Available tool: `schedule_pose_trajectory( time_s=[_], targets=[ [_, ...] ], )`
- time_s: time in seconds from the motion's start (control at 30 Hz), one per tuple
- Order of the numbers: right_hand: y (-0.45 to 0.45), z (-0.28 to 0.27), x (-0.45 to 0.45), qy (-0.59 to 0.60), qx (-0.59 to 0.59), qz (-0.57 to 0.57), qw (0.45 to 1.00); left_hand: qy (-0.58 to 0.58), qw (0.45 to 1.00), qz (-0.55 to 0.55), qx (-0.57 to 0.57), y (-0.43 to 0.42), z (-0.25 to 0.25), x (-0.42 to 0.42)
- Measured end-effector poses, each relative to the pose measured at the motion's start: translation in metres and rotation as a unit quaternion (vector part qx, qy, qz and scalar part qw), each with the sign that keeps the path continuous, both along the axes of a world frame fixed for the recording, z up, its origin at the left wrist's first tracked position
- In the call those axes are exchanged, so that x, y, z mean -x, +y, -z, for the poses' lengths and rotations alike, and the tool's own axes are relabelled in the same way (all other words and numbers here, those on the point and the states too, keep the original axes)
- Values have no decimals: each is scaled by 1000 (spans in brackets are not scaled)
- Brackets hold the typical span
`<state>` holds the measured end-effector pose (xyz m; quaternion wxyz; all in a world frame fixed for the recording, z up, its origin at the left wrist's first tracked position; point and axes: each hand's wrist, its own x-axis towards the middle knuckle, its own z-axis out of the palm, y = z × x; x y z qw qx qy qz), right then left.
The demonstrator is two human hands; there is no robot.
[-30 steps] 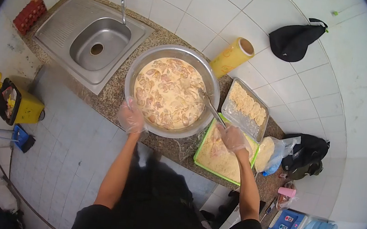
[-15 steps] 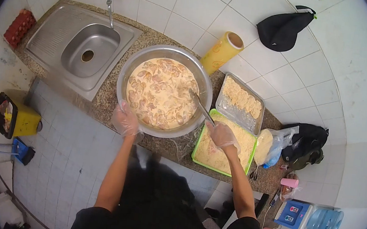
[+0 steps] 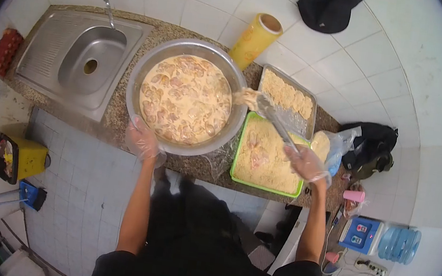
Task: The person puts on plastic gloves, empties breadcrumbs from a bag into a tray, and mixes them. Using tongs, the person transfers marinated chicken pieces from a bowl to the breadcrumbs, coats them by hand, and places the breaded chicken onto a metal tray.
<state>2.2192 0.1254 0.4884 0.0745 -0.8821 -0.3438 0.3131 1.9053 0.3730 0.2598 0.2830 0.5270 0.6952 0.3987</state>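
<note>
A large metal bowl (image 3: 243, 83) holds raw meat pieces, which look like chicken, in a creamy liquid (image 3: 183, 106). My left hand (image 3: 143, 140), in a clear plastic glove, grips the bowl's near-left rim. Also gloved, my right hand (image 3: 304, 162) is closed around metal tongs (image 3: 279, 124). A wet, blurred piece of meat (image 3: 248, 98) is in the tongs' tips, just past the bowl's right rim. Below the tongs, a green-rimmed tray (image 3: 233, 167) is filled with pale crumbs (image 3: 278, 170), with a few meat pieces (image 3: 258, 158) lying on them.
Behind the crumb tray, a metal tray (image 3: 295, 126) carries a row of coated pieces (image 3: 287, 95). A yellow roll of wrap (image 3: 255, 40) stands against the tiles. Left of the bowl is a steel sink (image 3: 89, 61). Plastic bags (image 3: 335, 152) and a black bag (image 3: 369, 142) lie right.
My right hand has moved right, lifting the tongs from the bowl with a piece of meat in them. My left hand stays at the rim. The whole view has shifted slightly.
</note>
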Motion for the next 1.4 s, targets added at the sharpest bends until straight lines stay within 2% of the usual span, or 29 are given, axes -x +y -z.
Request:
schedule_pose_trajectory(
  time_s=[0.07, 0.17, 0.2, 0.23, 0.3, 0.4, 0.47, 0.57, 0.63, 0.7, 0.77, 0.87, 1.0, 1.1, 1.27, 1.4],
  targets=[
    [-30, -15, -12, 17, 14, 17, 1000, 20, 999, -4, 24, 1, 3, 1],
    [-66, -25, -20, -53, 96, 64, 992, 48, 998, 7, 35, 1, 9, 3],
    [-80, -21, -27, -147, 125, -11, 981, 31, 999, 4, 37, 2, 12, 3],
    [-94, -20, -32, -163, 132, -2, 978, 16, 999, 2, 37, 2, 14, 2],
    [-101, -27, -26, -193, 146, 18, 970, 8, 999, 5, 37, 3, 14, 1],
    [-95, -38, -22, -165, 88, 38, 982, 14, 999, 17, 33, 3, 11, 1],
    [-80, -37, -17, -148, 61, 31, 987, -6, 999, 14, 31, 3, 8, 1],
    [-24, -19, 6, -133, 51, -4, 990, 52, 998, 3, 31, -2, -17, -3],
    [24, -6, 28, -117, 51, -31, 991, 34, 999, -3, 7, 0, -7, -1],
    [63, 28, 37, -154, 67, -109, 980, 26, 1000, -8, -10, 1, -1, -1],
    [110, 33, 59, -152, 79, -122, 978, 34, 999, -12, -19, 0, -4, 0],
    [150, 93, 53, -223, 21, -180, 958, 7, 1000, -4, 21, -2, -18, 1],
    [197, 108, 55, -263, 13, -213, 941, 18, 1000, -3, -18, 1, -4, 5],
    [213, 128, 40, -262, -7, -202, 944, 23, 999, 3, -36, 1, 1, 8],
    [202, 125, -4, -267, 0, -264, 927, 61, 997, -8, -46, 1, -3, 9],
    [181, 105, -20, -229, 25, -286, 930, 45, 998, -14, -31, 1, -8, 9]
  ],
)
